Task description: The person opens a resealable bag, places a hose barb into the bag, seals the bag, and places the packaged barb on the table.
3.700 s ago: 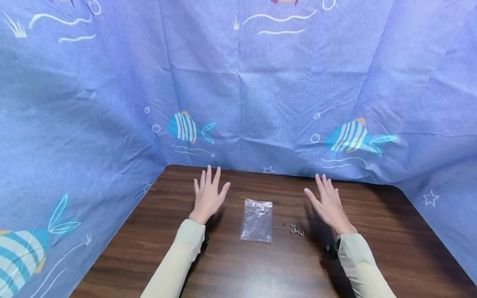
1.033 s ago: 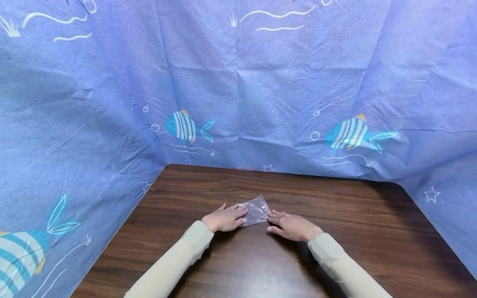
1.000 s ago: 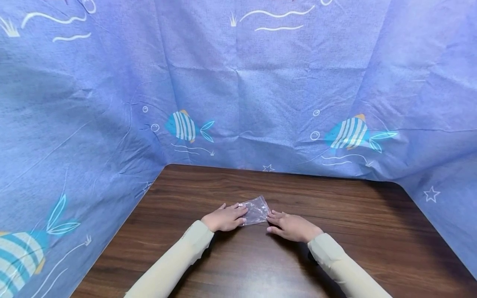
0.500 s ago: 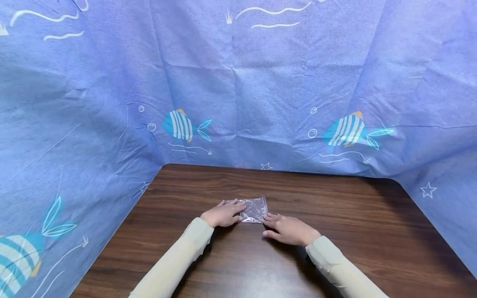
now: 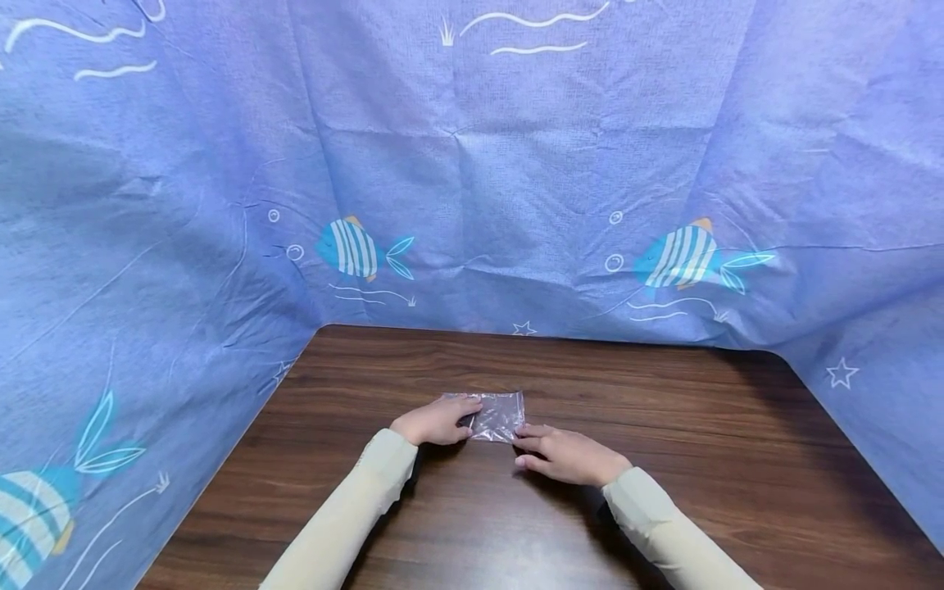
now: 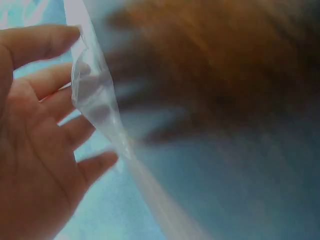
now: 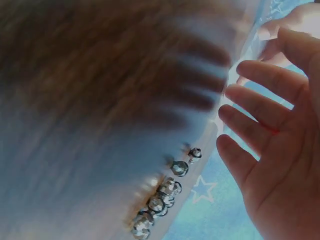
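A clear plastic zip bag (image 5: 498, 416) lies on the table between both hands, its zip edge toward the right. My left hand (image 5: 438, 420) rests on the bag's left part with fingers stretched. In the left wrist view the bag's edge (image 6: 95, 95) bulges at the left fingertips. My right hand (image 5: 571, 456) reaches from the right, its relaxed fingers touching the bag's near right corner. Several small shiny metal pieces (image 7: 157, 202) lie on the table beneath the right hand in the right wrist view; in the head view that hand hides them.
The dark wood-grain table (image 5: 664, 393) extends around both hands. A blue cloth curtain (image 5: 531, 180) with fish prints hangs behind it and along its sides.
Both hands, earlier raised apart, have come down onto the bag. The bag has turned so its zip edge faces right rather than away, and within the last second it has straightened and flattened.
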Tool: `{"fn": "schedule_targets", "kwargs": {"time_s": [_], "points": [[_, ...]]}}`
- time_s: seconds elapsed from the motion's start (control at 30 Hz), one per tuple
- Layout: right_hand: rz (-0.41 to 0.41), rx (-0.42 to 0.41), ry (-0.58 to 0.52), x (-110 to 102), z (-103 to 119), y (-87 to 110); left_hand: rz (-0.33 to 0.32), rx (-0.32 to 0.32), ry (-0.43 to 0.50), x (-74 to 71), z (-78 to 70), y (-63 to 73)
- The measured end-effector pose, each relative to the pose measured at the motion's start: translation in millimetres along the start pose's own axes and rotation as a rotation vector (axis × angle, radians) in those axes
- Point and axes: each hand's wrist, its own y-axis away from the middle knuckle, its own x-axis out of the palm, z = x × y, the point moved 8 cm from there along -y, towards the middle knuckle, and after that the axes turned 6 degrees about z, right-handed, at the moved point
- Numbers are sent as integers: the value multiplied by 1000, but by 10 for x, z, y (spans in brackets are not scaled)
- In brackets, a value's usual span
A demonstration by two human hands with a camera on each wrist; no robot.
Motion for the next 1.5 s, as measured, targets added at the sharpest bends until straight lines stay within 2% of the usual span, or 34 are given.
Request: {"fn": "schedule_targets", "kwargs": {"time_s": [0.17, 0.33, 0.43, 0.53, 0.7, 0.83, 0.97, 1.07, 1.3, 1.5], "points": [[-16, -30, -71, -16, -45, -43, -60, 64, 40, -79, -61, -27], [-117, -75, -117, -138, -73, -73, -206, 56, 99, -217, -130, -58], [-208, -77, -138, -231, -117, -88, -296, 51, 209, -278, -168, -71], [-276, -52, -171, -290, -193, -113, -343, 49, 342, -284, -192, -98], [-310, 40, -282, -294, -385, -186, -330, 83, 605, -206, -245, -198], [-297, 146, -371, -270, -537, -264, -346, 66, 740, -138, -253, -269], [-285, 261, -422, -257, -653, -312, -349, 24, 812, -64, -249, -328], [-266, 318, -452, -227, -718, -350, -326, 1, 851, 2, -237, -375], [-248, 399, -560, -118, -813, -460, -307, -64, 893, 126, -166, -410], [-257, 416, -609, -57, -822, -511, -302, -71, 952, 192, -125, -420]]}}
